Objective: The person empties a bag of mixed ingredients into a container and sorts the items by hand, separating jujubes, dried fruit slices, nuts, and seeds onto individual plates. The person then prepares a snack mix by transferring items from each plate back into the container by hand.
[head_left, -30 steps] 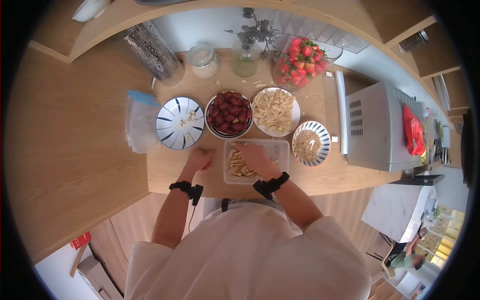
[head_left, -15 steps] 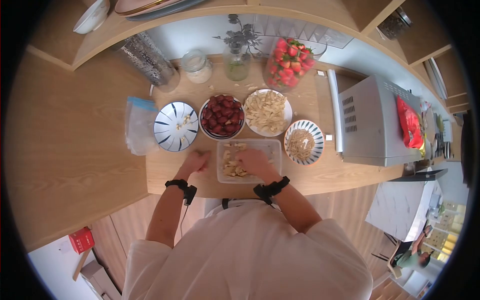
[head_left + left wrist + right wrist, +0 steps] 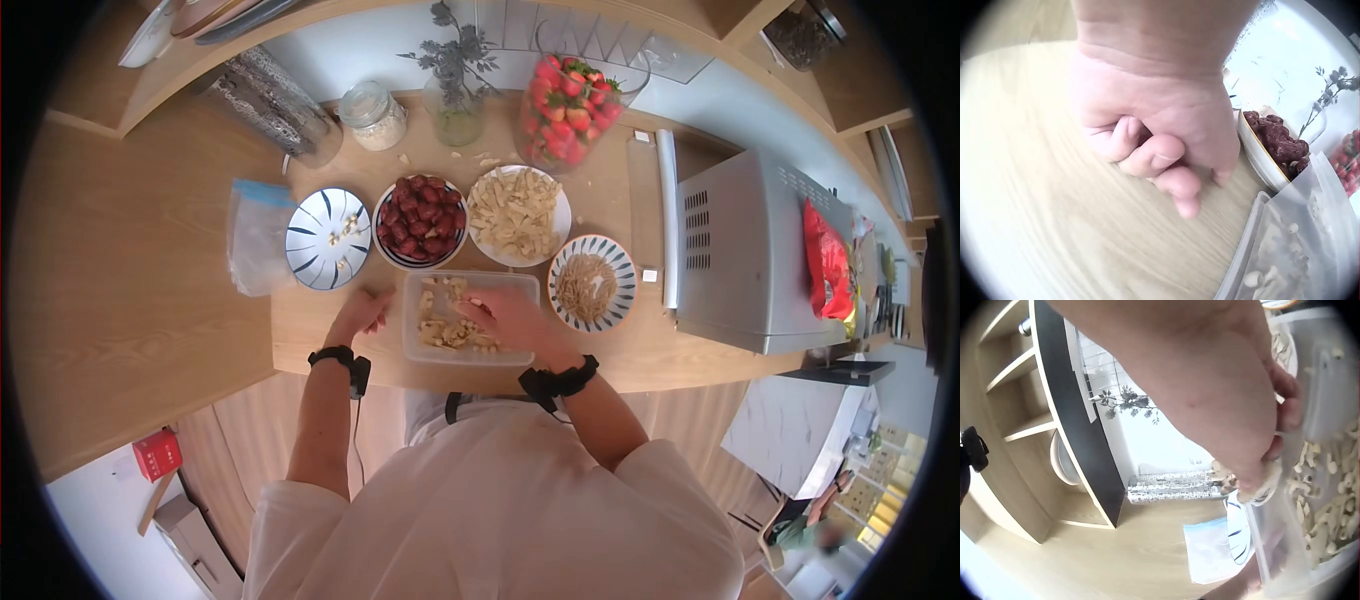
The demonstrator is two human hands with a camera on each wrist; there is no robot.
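Head view, middle of the frame: my right hand [image 3: 522, 322] is over the clear plastic box [image 3: 410, 320], thumb and fingertips seemingly pinching one pale piece [image 3: 1267, 485], though my own fingers hide part of it. More pale pieces [image 3: 450, 333] lie loose along the box's left and lower parts. My left hand [image 3: 362, 312], just left of the box, has its fingers loosely curled and grips nothing; whether it touches the counter [image 3: 330, 362] I cannot tell.

That leaves the box unheld, so I judge a shove from my right hand could slide it towards the counter's front edge, near its lower side. The piece looks small, and a weak pinch might let it slip. If I carried it towards the top of the frame, it could drop among the red dates [image 3: 420, 222], whose bowl is just above the box. My right hand is also close to the striped bowl [image 3: 628, 285] on the right; a careless swing outward could knock its rim and spill the thin shreds [image 3: 587, 286].
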